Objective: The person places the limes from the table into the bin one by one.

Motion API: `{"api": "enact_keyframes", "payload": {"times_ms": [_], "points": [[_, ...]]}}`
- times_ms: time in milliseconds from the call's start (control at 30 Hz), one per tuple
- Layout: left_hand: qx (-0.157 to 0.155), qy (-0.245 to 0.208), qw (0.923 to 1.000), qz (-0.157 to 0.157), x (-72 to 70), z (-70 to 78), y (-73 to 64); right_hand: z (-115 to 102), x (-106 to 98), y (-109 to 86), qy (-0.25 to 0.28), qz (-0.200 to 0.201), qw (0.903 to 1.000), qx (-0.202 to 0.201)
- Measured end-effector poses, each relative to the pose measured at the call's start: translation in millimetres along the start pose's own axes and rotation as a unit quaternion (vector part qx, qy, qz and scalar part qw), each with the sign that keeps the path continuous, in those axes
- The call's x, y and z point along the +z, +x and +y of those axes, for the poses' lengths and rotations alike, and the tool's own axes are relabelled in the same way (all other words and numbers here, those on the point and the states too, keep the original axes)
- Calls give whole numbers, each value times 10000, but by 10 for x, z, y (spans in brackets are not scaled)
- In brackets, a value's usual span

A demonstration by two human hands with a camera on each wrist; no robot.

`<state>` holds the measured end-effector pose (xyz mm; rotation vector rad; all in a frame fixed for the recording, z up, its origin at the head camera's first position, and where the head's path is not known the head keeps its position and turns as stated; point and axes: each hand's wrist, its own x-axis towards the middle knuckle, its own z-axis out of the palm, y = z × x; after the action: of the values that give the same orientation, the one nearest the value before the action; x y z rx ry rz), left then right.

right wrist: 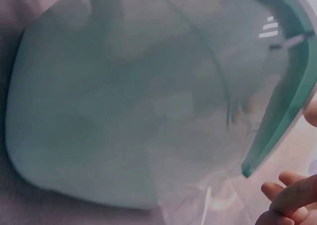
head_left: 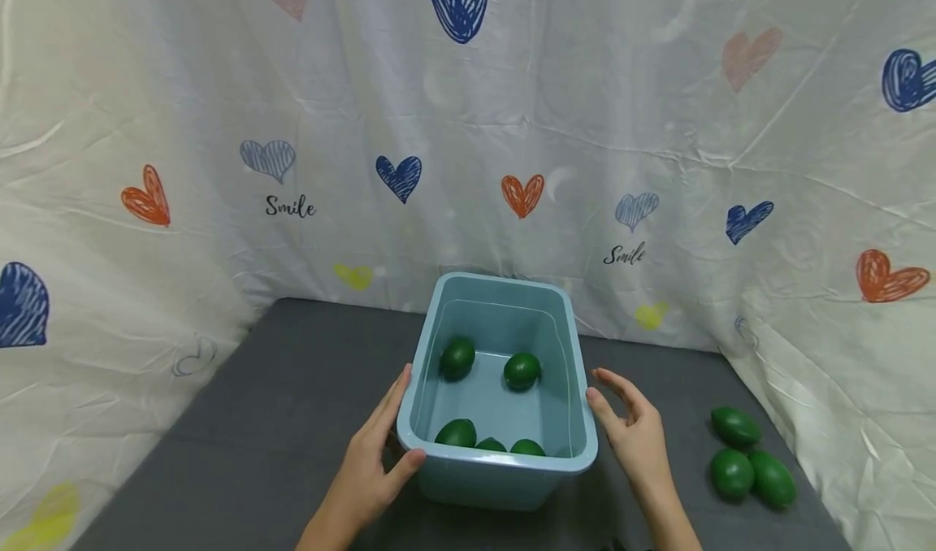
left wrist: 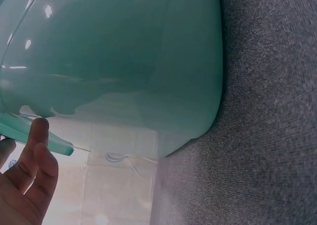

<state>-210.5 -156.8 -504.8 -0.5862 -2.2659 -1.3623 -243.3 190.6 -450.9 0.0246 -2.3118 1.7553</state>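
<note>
A pale blue plastic bin (head_left: 504, 463) stands at the middle of the dark table, with several glossy dark green limes inside, such as one lime (head_left: 522, 370) on the bin floor. Along the bin's left rim lie the fingers of my left hand (head_left: 369, 453), its thumb at the front rim's corner. My right hand (head_left: 634, 437) is at the right rim, thumb tip against or very close to the edge, fingers loosely bent and holding nothing. In the left wrist view the left fingers (left wrist: 39, 136) reach up by the rim; the right wrist view shows the right fingers (right wrist: 287, 197) beside the rim.
Three more limes (head_left: 753, 462) lie grouped on the table's right side. A white curtain (head_left: 468, 88) printed with hearts and "Smile" hangs behind and beside the grey tabletop (head_left: 292, 405). The bin's far end stands close to the curtain.
</note>
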Motion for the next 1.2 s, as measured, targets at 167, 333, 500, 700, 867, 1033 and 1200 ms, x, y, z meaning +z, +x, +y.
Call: {"api": "enact_keyframes", "payload": {"times_ms": [167, 333, 500, 700, 867, 1033, 1200], "points": [[67, -74, 9999, -70, -10, -9, 5, 89, -36, -10, -422, 146, 9990, 55], [47, -111, 9999, -53, -12, -14, -3, 177, -78, -41, -775, 204, 9966, 208], [-28, -110, 9999, -16, -8, -7, -2, 305, -146, -83, -1312, 151, 9900, 492], [27, -184, 9998, -77, -16, 0, 10, 495, -252, -127, -2026, 370, 9758, 733], [40, -148, 9999, -51, -20, -5, 6, 648, -364, -142, -2609, 701, 9609, 611], [33, -156, 9999, -19, -17, 3, 5, 775, -516, -176, -3306, 1013, 9383, 7], [50, -178, 9998, -57, -6, 2, 8, 823, -699, -195, -3574, 1086, 9276, 73]]}}
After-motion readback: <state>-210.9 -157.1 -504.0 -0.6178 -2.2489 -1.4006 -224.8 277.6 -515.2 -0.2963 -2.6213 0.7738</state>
